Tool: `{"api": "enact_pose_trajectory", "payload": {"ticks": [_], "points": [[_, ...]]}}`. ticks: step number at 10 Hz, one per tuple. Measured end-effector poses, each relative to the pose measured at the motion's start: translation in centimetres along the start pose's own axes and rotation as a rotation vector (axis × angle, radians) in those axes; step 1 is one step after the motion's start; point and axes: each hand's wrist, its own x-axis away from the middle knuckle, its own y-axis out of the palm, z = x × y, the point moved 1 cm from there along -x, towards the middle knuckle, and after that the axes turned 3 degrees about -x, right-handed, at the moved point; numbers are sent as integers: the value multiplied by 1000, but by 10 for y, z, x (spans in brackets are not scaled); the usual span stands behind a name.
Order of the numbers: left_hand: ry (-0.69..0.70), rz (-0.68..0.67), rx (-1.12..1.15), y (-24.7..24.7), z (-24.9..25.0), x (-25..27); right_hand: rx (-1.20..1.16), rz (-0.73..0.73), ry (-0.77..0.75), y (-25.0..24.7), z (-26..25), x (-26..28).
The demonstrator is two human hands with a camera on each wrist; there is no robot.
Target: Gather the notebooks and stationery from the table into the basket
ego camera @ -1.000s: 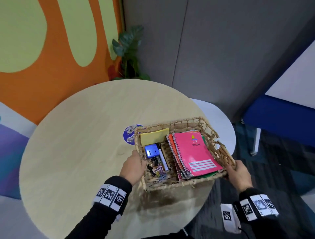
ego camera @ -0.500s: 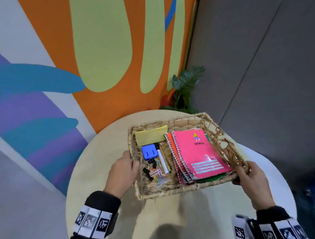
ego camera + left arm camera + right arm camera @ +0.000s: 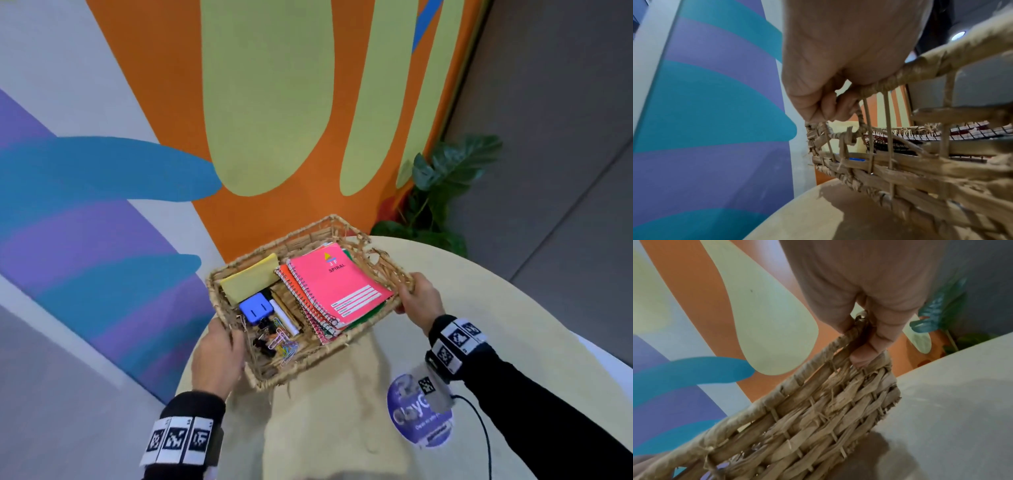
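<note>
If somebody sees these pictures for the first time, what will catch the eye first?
Probably the woven straw basket, held above the round pale wooden table by the left hand and right hand. Next, the bright pink spiral notebook lying topmost inside it.

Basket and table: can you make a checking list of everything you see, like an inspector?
Surface: round pale wooden table, basket shadow on it.
Job's things: wicker basket held above the table, tilted; inside, pink spiral notebook atop other notebooks, yellow pad, blue box, paper clips.
Clutter: round blue sticker on the table.
Grippers: left hand grips the basket's near-left rim; right hand grips its right rim.
Cables: black cable from the right wrist.
Surroundings: colourful mural wall, potted plant, grey wall.
</note>
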Motion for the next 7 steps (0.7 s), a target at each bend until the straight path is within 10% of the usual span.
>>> {"api": "enact_pose_trajectory", "payload": {"ticks": [5,6,7], "points": [[-193,-229,-10,22,-37,-30,266,-122,155,19,-20,-35],[-142,-154,3,-6,-67,-22,281,145,-219,-44,-76,12],[347,-482,777,10,-30,-97,112,561,-565,-127,-145,112]]}}
